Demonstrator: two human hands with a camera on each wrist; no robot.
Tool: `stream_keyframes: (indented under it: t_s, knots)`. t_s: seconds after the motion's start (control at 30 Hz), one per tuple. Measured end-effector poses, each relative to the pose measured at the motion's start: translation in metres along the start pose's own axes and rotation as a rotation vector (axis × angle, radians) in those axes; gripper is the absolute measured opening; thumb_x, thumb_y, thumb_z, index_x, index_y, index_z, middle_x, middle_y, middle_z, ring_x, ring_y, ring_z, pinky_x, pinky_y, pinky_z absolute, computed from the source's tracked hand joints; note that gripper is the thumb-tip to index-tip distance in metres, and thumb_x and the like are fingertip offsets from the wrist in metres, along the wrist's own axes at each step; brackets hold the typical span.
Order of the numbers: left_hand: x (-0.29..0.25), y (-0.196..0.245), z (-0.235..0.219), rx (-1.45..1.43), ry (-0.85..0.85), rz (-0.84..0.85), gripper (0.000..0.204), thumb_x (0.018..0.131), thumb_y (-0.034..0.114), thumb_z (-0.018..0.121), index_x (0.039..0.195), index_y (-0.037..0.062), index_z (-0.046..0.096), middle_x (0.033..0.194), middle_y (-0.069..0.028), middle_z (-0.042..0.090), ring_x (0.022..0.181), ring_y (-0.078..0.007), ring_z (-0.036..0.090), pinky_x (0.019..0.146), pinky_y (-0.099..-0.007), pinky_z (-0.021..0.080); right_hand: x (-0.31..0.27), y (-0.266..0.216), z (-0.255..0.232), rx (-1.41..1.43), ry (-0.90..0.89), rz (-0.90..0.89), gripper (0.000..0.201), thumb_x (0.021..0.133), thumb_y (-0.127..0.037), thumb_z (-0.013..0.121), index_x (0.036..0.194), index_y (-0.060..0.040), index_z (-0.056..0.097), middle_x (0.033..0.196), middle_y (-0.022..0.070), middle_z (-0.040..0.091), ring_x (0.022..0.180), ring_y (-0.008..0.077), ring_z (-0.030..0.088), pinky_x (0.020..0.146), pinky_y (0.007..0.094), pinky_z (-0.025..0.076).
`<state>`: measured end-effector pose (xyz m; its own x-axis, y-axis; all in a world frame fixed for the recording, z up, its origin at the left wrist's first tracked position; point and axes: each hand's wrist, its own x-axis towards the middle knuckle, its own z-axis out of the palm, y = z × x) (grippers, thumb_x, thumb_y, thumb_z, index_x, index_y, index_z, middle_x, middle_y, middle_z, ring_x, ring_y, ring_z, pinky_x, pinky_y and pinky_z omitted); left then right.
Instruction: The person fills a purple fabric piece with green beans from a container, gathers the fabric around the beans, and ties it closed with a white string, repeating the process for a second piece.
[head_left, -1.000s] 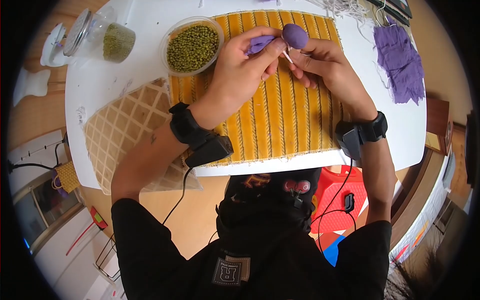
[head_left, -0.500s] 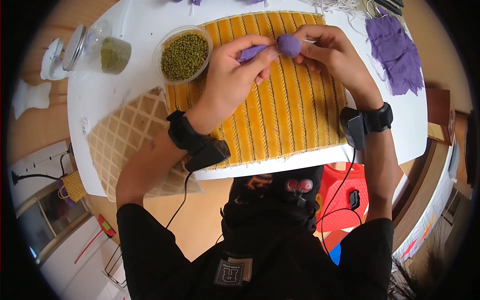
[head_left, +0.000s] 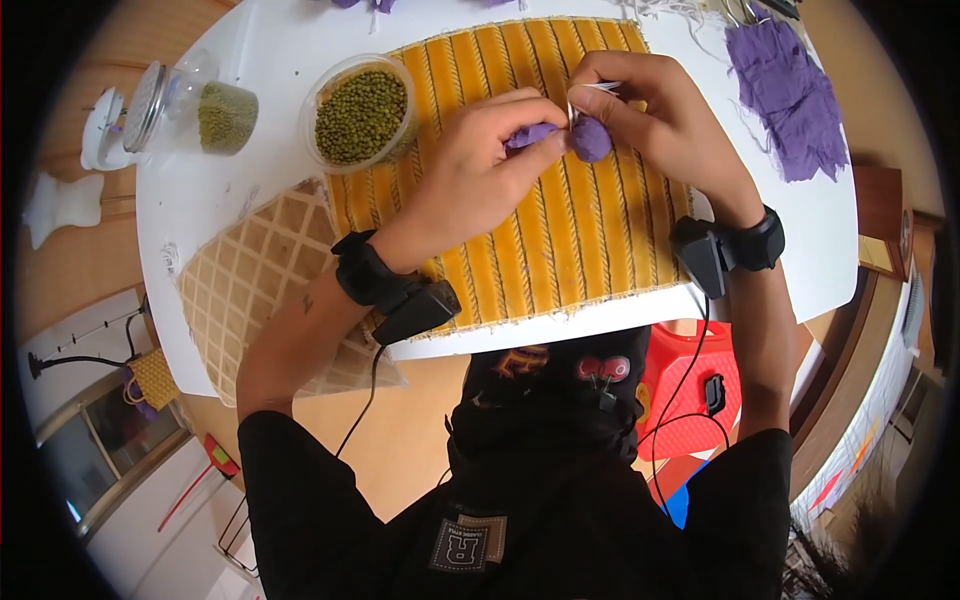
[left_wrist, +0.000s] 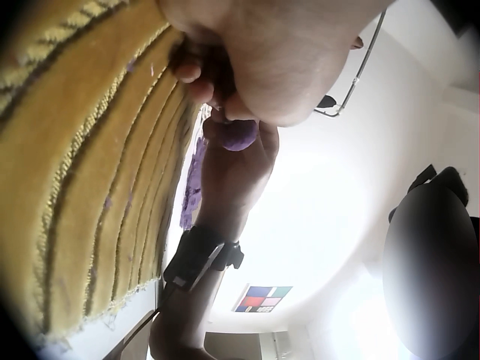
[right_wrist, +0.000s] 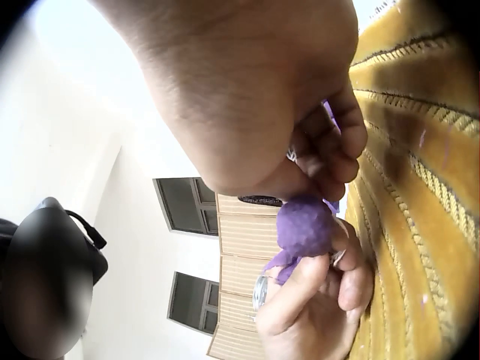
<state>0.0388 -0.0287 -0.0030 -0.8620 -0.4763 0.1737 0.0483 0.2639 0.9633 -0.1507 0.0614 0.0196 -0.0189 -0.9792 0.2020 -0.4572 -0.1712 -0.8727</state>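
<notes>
Fingers of the left hand [head_left: 490,152] pinch the purple bundle [head_left: 592,144] near its neck, upper centre (holding it gathered, I'd guess); the right hand [head_left: 645,108] pinches white string [head_left: 607,87].

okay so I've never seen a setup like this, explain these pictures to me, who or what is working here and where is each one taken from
There's no robot here, just a person working with two bare hands. The head picture comes from a camera worn on the head, looking down at the work. The two closer views come from cameras worn on the left and right wrists, each looking at that hand's work. On the white table lie a yellow striped mat, a bowl of green beans, a lidded jar and some purple cloth. Above the mat, the left hand holds a purple bundle with a rounded end, while the right hand pinches white string beside it.
</notes>
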Motion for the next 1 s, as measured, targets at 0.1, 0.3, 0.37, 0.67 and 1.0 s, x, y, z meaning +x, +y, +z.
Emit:
stream_keyframes:
  t_s: [0.1,0.3,0.37,0.67,1.0]
  knots:
    - [-0.001,0.007,0.001,-0.075,0.007,-0.069,0.011,0.093,0.007,0.058,0.098,-0.0017,0.060,0.076,-0.0014,0.055,0.064,-0.0065,0.049,0.058,-0.0222,0.040,0.004,-0.002,0.000,-0.174,0.085,-0.116,0.015,0.092,-0.017,0.064,0.093,-0.0028,0.067,0.073,0.0035,0.062,0.061,0.0091,0.053,0.057,0.0239,0.043]
    - [-0.001,0.007,0.000,-0.190,0.015,-0.154,0.012,0.096,0.012,0.056,0.101,0.0012,0.059,0.074,0.0009,0.055,0.062,-0.0047,0.050,0.055,-0.0205,0.040,0.006,-0.004,0.003,-0.176,0.189,-0.196,0.013,0.089,-0.016,0.067,0.091,-0.0027,0.068,0.075,0.0024,0.065,0.062,0.0088,0.055,0.060,0.0235,0.046]
    - [-0.001,0.007,0.000,-0.184,-0.012,-0.139,0.013,0.097,0.013,0.055,0.102,0.0012,0.059,0.078,0.0003,0.056,0.064,-0.0047,0.051,0.055,-0.0191,0.040,0.006,-0.005,0.005,-0.172,0.212,-0.202,0.013,0.089,-0.015,0.067,0.089,-0.0024,0.068,0.075,0.0008,0.064,0.062,0.0082,0.055,0.060,0.0232,0.046]
    - [-0.001,0.006,0.001,-0.181,-0.001,-0.150,0.013,0.098,0.013,0.054,0.100,0.0012,0.058,0.078,0.0013,0.053,0.063,-0.0046,0.049,0.056,-0.0195,0.040,0.003,-0.010,-0.018,0.113,0.225,0.157,0.040,0.094,-0.034,0.062,0.071,-0.0021,0.065,0.063,-0.0018,0.058,0.057,0.0054,0.050,0.058,0.0216,0.044]
    - [-0.001,0.007,0.003,-0.135,0.100,-0.077,0.009,0.094,0.008,0.056,0.097,-0.0015,0.056,0.082,-0.0030,0.049,0.062,-0.0079,0.049,0.057,-0.0234,0.040,0.004,-0.011,-0.002,0.100,0.091,0.153,0.021,0.087,-0.023,0.072,0.087,-0.0027,0.076,0.070,0.0031,0.068,0.058,0.0055,0.055,0.054,0.0209,0.045]
